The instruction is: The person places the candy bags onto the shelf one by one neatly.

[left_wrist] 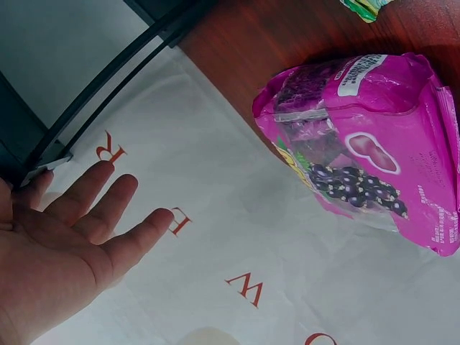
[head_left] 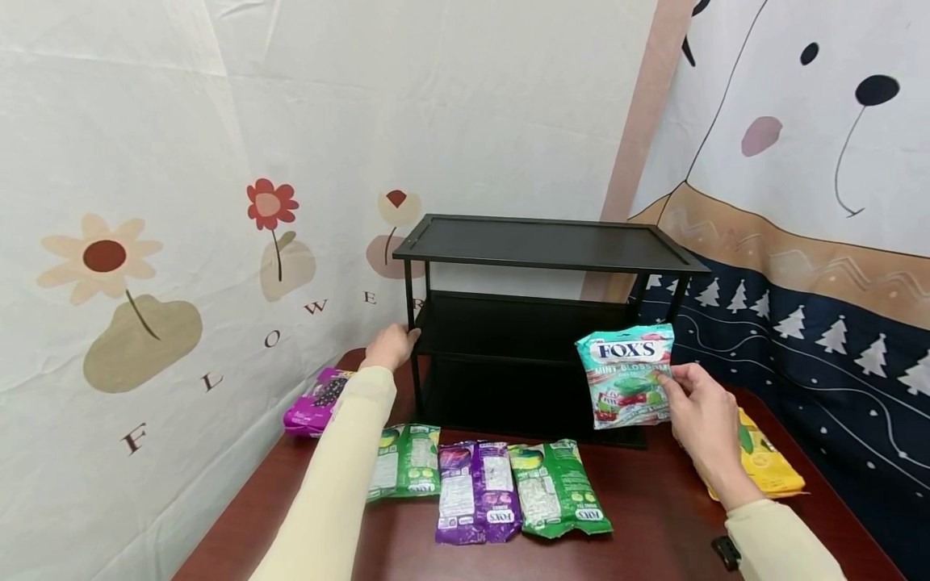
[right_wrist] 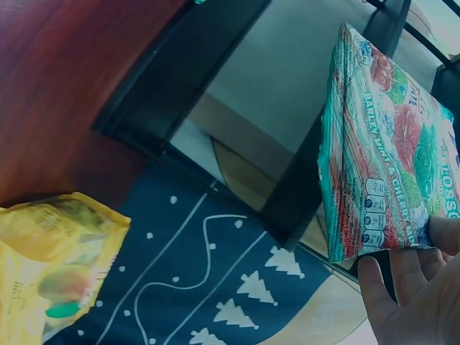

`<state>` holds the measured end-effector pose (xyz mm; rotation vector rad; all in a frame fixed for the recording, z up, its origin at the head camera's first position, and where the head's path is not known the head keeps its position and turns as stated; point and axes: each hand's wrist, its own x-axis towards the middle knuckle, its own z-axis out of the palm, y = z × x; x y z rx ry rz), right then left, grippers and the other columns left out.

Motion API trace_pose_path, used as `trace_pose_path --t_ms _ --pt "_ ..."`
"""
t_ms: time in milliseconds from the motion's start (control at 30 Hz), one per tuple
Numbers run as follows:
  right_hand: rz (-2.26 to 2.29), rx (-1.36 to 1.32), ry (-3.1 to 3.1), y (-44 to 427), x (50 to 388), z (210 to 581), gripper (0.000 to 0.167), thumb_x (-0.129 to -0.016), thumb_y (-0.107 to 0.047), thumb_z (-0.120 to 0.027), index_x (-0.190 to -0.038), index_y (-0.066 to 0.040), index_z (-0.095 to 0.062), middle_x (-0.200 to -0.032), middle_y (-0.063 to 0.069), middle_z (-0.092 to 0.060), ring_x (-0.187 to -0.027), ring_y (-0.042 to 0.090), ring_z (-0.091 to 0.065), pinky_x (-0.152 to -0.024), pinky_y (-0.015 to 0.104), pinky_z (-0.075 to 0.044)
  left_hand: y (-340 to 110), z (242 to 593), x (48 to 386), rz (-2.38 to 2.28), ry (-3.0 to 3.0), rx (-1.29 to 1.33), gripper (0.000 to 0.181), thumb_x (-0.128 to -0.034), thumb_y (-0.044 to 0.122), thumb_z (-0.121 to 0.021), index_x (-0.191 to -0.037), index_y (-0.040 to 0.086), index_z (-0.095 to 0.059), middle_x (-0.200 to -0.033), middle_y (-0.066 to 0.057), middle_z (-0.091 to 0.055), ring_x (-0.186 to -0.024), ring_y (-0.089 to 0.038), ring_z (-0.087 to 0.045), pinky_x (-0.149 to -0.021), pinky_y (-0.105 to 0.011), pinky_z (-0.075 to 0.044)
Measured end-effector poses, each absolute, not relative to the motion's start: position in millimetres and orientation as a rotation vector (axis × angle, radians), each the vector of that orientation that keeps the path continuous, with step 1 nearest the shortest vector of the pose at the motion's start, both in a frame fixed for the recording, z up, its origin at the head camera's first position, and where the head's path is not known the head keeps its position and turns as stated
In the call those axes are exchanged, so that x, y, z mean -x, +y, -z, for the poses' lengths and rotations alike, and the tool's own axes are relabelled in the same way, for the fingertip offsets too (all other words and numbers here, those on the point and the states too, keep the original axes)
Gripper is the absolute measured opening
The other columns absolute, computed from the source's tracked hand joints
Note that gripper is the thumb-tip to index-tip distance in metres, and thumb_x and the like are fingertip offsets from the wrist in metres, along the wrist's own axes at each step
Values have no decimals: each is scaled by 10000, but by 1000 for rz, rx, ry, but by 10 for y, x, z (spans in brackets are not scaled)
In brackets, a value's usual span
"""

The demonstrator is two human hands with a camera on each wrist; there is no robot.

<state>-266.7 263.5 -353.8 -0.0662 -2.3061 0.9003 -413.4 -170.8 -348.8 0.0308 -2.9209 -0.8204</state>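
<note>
My right hand [head_left: 701,415] pinches a teal bag of Fox's Mint Blossom candy [head_left: 626,375] by its right side, raised in front of the right part of a black tiered rack [head_left: 538,242]. In the right wrist view, the candy bag's edge and printed side panel face the camera. At the rack's left post, my left hand [head_left: 388,347] holds the edge near the middle tier with thumb and forefinger; its other fingers [left_wrist: 118,198] stretch out loosely in the left wrist view. Close to that hand lies a magenta candy bag [left_wrist: 374,151] with dark berries pictured on it.
Before the rack lie a green bag [head_left: 410,461], a purple bag [head_left: 477,492] and another green bag [head_left: 558,491] on the reddish-brown table [head_left: 407,549]. A yellow bag [head_left: 773,464] sits at the right edge. Printed cloth [head_left: 218,97] hangs close behind and beside the table.
</note>
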Motion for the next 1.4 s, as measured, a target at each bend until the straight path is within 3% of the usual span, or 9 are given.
trace_pose_path --t_ms 133,533,900,1167,1400 --pt "-898 49 -2246 2620 2715 3452 247 -994 -222 -626 -1107 -6 -668 -1090 222 -706 -961 354 -636 -709 339 -400 -1698 3479 4122 821 -2916 -27 457 -1080 334 -397 -1283 -5 -627 -1241 -241 -629 -1136 -400 -591 -945 -562 -447" --pt "-933 38 -2156 2610 2820 3121 281 -999 -238 -618 -1110 17 -662 -1095 211 -706 -973 348 -632 -737 335 -360 -1674 3479 4152 832 -2906 -34 441 -1077 346 -400 -1154 6 -669 -1144 -216 -661 -1046 -374 -615 -883 -549 -462" --pt "-1006 80 -2177 2667 2924 2775 406 -1022 -330 -562 -1212 22 -636 -1159 220 -684 -1062 363 -599 -763 322 -371 -1666 3461 4135 830 -2908 -28 446 -1079 328 -393 -1235 -3 -649 -1197 -225 -649 -1098 -383 -607 -923 -557 -458" --pt "-1043 104 -2160 2662 3013 2548 425 -1020 -349 -553 -1236 7 -638 -1149 199 -696 -964 210 -601 -697 227 -412 -1695 3475 4154 797 -2933 -21 463 -1082 338 -388 -1284 -6 -623 -1230 -245 -629 -1107 -395 -601 -906 -554 -465" --pt "-1064 118 -2184 2634 3085 2306 474 -1018 -379 -536 -1275 11 -612 -1201 195 -677 -956 184 -595 -636 79 -415 -1706 3478 4130 790 -2935 -32 477 -1081 343 -390 -1319 -12 -600 -1256 -253 -616 -1135 -402 -591 -929 -556 -457"
